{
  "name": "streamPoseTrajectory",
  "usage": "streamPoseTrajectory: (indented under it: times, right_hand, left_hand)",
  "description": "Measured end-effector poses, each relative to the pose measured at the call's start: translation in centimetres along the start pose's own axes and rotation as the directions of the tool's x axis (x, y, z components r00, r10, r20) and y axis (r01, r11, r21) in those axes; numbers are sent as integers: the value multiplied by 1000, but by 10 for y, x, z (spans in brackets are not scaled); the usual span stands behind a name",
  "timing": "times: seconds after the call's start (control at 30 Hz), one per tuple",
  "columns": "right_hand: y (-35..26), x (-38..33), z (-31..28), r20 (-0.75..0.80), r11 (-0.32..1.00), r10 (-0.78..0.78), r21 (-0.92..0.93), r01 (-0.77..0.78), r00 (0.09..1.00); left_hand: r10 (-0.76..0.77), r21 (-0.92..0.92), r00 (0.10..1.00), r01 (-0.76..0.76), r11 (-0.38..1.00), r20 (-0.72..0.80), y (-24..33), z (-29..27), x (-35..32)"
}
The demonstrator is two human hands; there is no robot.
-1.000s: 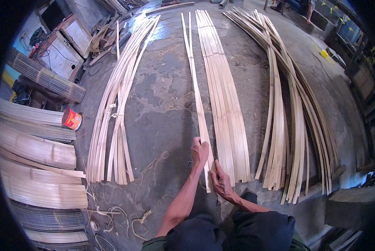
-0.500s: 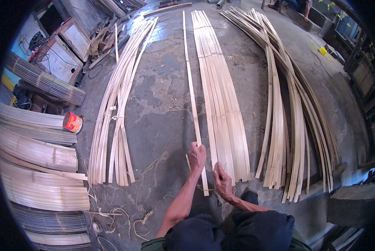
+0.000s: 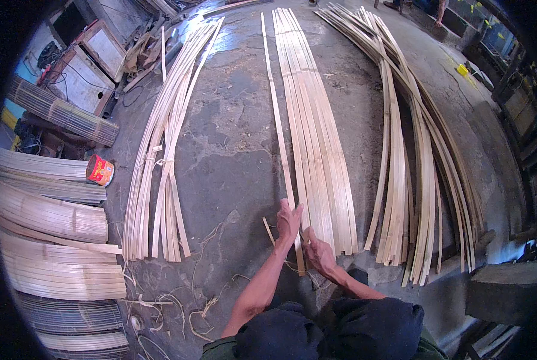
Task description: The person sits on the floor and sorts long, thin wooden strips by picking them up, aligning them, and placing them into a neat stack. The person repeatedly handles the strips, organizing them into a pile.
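A long, narrow bamboo strip (image 3: pixel 275 114) runs away from me along the left side of a row of bamboo strips (image 3: pixel 319 150) laid side by side. My left hand (image 3: pixel 290 221) is closed around this single strip close to its near end, which sticks out below the fingers. Beside it, my right hand (image 3: pixel 320 252) is closed with thumb and fingers pinched at the near left corner of the row, seemingly on the edge strip. The right palm hides the near ends of the leftmost strips there.
Left of me lies a tied bundle of strips (image 3: pixel 154 156); crossing strips (image 3: pixel 421 138) are heaped to the right. Slatted bamboo panels (image 3: pixel 58 264) line the far left, by a red tin (image 3: pixel 100 170). Thin shavings (image 3: pixel 175 309) litter the concrete floor (image 3: pixel 226 174).
The single strip and my left hand have shifted slightly right, closer to the row. My right hand has moved a little up and left, so the hands are nearer each other.
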State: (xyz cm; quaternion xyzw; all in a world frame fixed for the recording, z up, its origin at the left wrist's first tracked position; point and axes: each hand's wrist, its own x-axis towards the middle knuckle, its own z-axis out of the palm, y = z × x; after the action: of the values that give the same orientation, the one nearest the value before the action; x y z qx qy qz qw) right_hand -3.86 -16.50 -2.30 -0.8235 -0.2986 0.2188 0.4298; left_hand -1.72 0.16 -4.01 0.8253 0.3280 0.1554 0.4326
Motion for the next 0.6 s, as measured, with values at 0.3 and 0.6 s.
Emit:
streamPoseTrajectory:
  times: [0.3, 0.6]
  right_hand:
    - [22, 4, 7, -43, 990, -80, -121, 75, 996]
    - [19, 8, 3, 39, 975, 13, -220, -4, 999]
  left_hand:
    - [7, 73, 998, -12, 997, 66, 10, 6, -11]
    - [-16, 186, 988, -13, 982, 151, 3, 9, 7]
